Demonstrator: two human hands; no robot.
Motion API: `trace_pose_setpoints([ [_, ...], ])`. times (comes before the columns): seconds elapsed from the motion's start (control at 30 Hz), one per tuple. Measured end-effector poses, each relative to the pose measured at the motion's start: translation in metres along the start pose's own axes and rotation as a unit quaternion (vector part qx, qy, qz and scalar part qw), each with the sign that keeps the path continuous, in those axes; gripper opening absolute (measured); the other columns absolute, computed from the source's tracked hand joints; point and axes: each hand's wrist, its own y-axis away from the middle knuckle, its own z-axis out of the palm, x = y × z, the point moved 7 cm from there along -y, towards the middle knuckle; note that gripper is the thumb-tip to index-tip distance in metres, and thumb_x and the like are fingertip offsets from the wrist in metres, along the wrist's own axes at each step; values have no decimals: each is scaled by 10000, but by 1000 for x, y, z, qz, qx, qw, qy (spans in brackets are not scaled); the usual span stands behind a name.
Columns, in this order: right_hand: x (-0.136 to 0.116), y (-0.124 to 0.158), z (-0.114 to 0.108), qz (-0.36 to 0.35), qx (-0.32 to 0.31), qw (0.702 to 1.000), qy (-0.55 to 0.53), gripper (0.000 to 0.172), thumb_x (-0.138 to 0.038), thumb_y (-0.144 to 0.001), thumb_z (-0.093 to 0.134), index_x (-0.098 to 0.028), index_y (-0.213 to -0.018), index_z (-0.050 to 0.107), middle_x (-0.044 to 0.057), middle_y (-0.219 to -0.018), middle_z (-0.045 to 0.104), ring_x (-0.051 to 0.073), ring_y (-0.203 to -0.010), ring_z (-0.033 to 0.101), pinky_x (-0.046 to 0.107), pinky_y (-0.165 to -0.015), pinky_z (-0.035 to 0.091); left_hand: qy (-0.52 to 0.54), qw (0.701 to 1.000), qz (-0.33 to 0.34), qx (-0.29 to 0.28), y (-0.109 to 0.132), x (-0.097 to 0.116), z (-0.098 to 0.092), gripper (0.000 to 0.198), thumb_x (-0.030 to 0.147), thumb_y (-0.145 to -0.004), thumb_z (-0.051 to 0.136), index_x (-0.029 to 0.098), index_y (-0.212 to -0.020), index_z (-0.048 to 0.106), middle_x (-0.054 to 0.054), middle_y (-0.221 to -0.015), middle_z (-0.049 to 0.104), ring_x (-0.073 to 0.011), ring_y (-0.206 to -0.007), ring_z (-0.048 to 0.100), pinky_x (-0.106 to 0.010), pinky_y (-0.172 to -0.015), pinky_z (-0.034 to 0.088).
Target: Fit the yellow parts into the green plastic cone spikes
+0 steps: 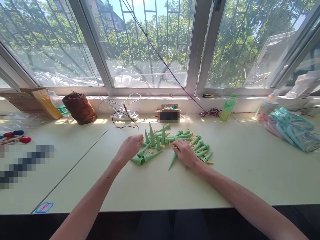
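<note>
A loose pile of green plastic cone-shaped spikes (153, 156) lies on the table, with small beige pieces (209, 163) scattered among them. Several cones (151, 136) stand upright on their wide ends, points up. At the left edge of the pile is my left hand (132, 146), its fingers pinched together beside the upright cones; what they hold, if anything, is too small to make out. My right hand (185, 152) reaches over the middle of the pile with fingers curled down by some beige bits. Its fingertips are partly hidden. Beneath it a green spike (172, 162) points toward me.
Along the window side are a brown pouch (79, 108), a power strip (124, 115) with cables, a small dark device (169, 115) and a green bottle (228, 107). Teal plastic packages (292, 128) lie at right. Red and blue balls (25, 139) are at far left.
</note>
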Motion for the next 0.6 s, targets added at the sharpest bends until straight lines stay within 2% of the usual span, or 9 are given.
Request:
trace_pose_setpoints([
  [0.1,0,0,0,3,0,1000,0,142,-128,-929,530,-194,-1021,615,66,-968,639,208,-864,566,358,-850,459,14,999,43,0,4,22,-2,249,228,-894,394,204,-897,641,-71,-811,675,-190,-684,587,-271,-620,384],
  [0.23,1,-1,1,4,1,1000,0,127,-137,-933,525,-199,-1002,612,63,-956,635,207,-851,567,361,-843,461,9,997,66,-50,9,44,13,260,226,-886,396,219,-832,650,-64,-844,670,-201,-724,604,-272,-613,378],
  [0.4,0,-1,1,4,0,1000,-3,124,-132,-937,514,-198,-987,607,57,-936,627,200,-834,570,358,-843,457,10,995,53,-88,10,48,30,230,233,-851,464,229,-813,691,-66,-852,687,-228,-788,638,-269,-621,391],
  [0.6,-2,-1,1,6,1,1000,-3,123,-111,-929,517,-189,-966,604,52,-919,624,191,-810,559,336,-824,451,34,992,60,-107,5,46,34,221,233,-825,490,219,-734,691,-60,-785,688,-219,-715,621,-275,-578,366],
])
